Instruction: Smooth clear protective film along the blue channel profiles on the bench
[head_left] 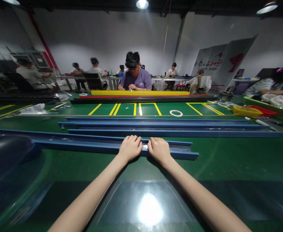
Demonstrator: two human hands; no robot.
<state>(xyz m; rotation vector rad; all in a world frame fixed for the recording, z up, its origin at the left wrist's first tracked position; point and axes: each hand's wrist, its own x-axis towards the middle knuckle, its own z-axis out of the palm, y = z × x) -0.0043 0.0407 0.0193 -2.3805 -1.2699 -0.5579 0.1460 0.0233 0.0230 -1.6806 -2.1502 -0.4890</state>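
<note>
**Two bare hands closed over a long blue channel-shaped rail**

In the head view, the left hand (130,149) and the right hand (159,150) sit side by side with a small gap between them, both gripping one long, glossy blue rail with raised edges (95,145). The fingers of each hand are bent over its far edge; the thumbs cannot be made out well enough to tell how they press. The rail lies across the green tabletop (228,167), its right end just beyond the right hand, its left part running out of the picture.

Near that left part is a dark, glossy curved object (8,154), its material unclear. Just beyond the held rail lie similar blue rails (175,133), roughly parallel to the table's far side. Farther off, a flat white ring (171,112) rests near yellow strips (115,109) marked on the green surface. Behind these are a long black rail (141,100) and a bright yellow rail (140,93).

Across the table, a person in a purple top (143,79) bends forward behind the yellow rail. To the right are a shallow yellow bin (246,111), a red bin (263,111) and a larger light-green bin (281,112) holding clear, shiny material.
</note>
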